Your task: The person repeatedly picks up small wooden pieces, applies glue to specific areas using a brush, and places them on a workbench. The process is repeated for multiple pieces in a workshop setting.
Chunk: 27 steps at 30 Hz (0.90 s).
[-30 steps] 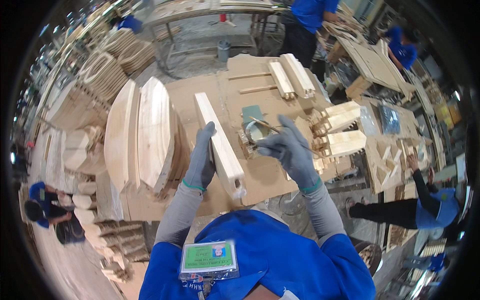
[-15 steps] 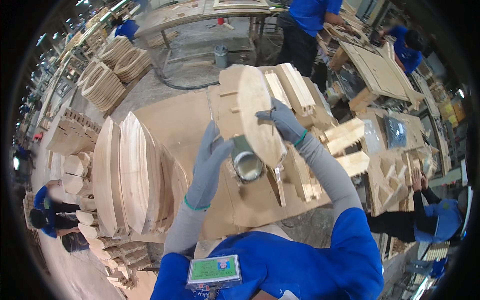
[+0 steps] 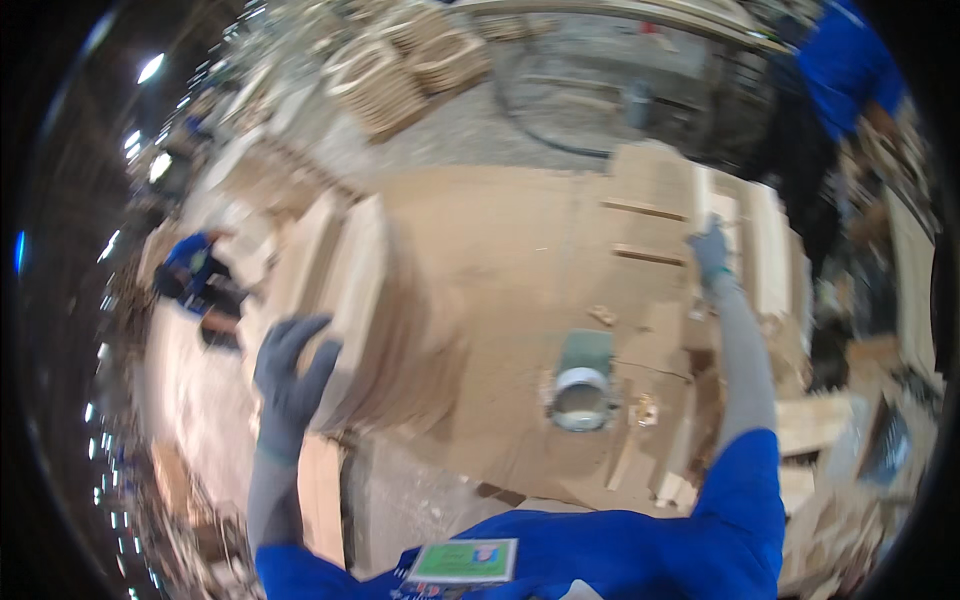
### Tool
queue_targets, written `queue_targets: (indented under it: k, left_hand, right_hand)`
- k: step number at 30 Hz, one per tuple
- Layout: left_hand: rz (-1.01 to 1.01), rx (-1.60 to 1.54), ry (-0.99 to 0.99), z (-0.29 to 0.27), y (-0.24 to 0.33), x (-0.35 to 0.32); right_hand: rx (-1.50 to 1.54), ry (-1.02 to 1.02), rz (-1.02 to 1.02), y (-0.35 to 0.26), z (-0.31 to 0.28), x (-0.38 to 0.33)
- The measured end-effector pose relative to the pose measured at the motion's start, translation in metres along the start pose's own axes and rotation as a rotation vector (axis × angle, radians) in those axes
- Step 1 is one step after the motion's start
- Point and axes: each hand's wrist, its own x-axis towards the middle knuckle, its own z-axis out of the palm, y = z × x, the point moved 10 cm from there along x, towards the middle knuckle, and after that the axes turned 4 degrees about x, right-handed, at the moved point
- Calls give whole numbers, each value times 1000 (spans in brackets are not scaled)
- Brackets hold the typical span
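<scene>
The picture is motion-blurred. My left hand (image 3: 290,372), in a grey glove, has its fingers spread and lies against the near side of a stack of pale wooden panels (image 3: 345,290) standing on edge at the left of the workbench (image 3: 500,250). My right hand (image 3: 712,252), also gloved, is stretched out far to the right and rests on flat wooden pieces (image 3: 765,250) at the bench's far right. Whether its fingers grip one is lost in the blur. A round metal tin (image 3: 580,397) sits on the bench between my arms.
Small wood offcuts (image 3: 640,455) lie by the tin. More wooden parts are piled at the right (image 3: 820,420) and stacked on the floor beyond the bench (image 3: 400,75). A person in blue stands at the far right (image 3: 840,70); another crouches at the left (image 3: 195,270).
Half a second ago both hands held a wooden panel up over the bench. Now the left hand is at the panel stack on the left, and the right hand has reached away to the right.
</scene>
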Motion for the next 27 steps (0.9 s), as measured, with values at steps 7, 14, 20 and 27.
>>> queue_targets:
  k: [7,14,20,27]
  left_hand:
    - [-355,292,-303,44,-158,34]
    - [-283,-31,-282,67,-153,16]
    - [-334,-994,-307,1,-58,-31]
    - [-526,-1518,-809,74,-47,-163]
  right_hand:
    - [-339,13,-499,-90,-34,-70]
    - [457,-141,-480,-176,-83,-252]
    - [713,-313,-33,-155,-52,-363]
    - [238,32,-352,-113,-14,-379]
